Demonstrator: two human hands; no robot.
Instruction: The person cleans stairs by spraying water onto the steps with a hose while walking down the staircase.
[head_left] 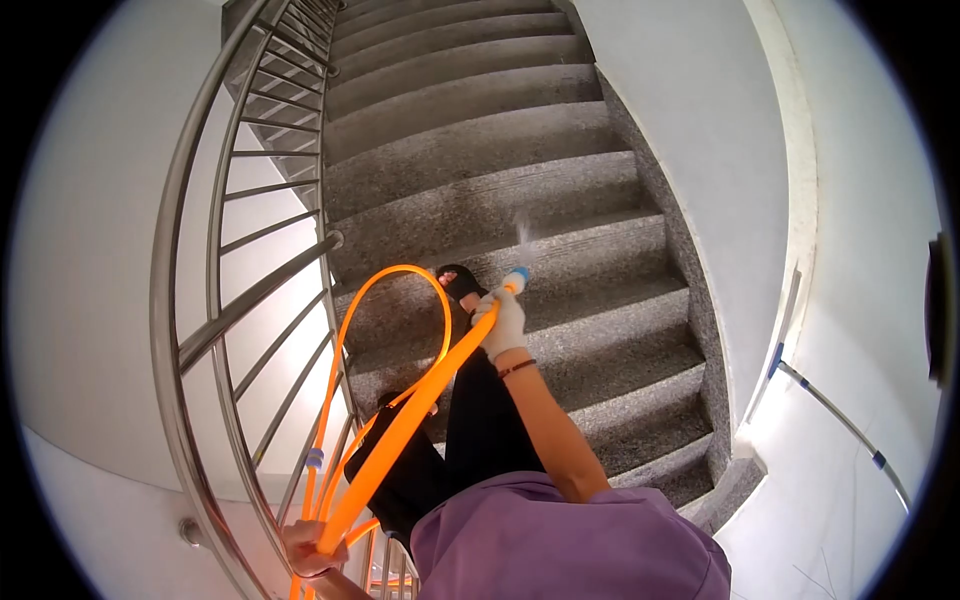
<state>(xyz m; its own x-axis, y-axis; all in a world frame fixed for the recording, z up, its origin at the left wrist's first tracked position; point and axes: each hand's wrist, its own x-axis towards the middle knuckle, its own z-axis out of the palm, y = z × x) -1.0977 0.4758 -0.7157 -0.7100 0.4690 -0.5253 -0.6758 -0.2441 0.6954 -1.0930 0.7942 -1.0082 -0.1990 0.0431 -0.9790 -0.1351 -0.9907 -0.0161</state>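
My right hand [503,322], in a white glove, is wrapped round an orange hose [418,405] close to its end. A blue and white nozzle [517,279] sticks out past the fingers and points up the stairs. From its tip a thin spray of water [524,232] reaches the stone steps [560,245]. Lower left, my left hand [312,548] is closed on the same hose beside the metal railing. A loop of the hose arches up between the railing and my legs, and more lengths hang down past the left hand.
A steel railing [172,250] runs up the left side of the stairs. The white wall [690,110] borders the right side. A long pole [835,412] with a blue end leans at the right wall. My feet stand on the steps, in dark open-toed footwear [460,281].
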